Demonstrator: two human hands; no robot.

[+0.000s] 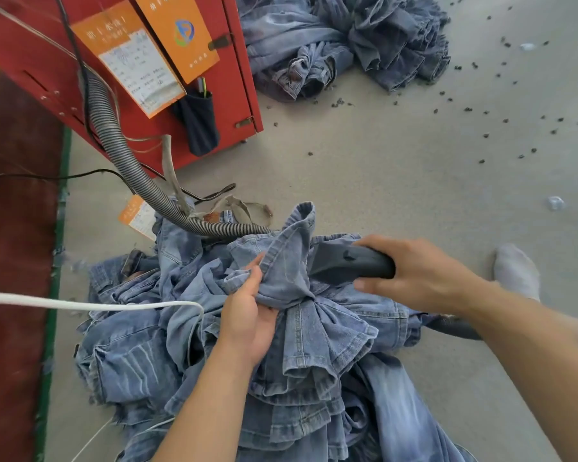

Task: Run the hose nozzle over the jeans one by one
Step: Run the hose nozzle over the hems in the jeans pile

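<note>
A heap of light blue jeans [214, 361] lies on the grey floor in front of me. My left hand [251, 318] grips a bunched jeans leg [287, 258] and holds its hem up. My right hand [414, 271] is closed around the dark grey hose nozzle [351, 261]. The nozzle's tip presses into the fabric of the held leg and is partly hidden by it. The ribbed grey hose [121, 151] runs from the red machine down across the heap.
The red machine [187, 78] with orange tags stands at the upper left. A second jeans pile [347, 41] lies at the top. Dark scraps dot the floor at right. A white cord [80, 305] crosses the heap from the left. A socked foot [516, 271] rests at right.
</note>
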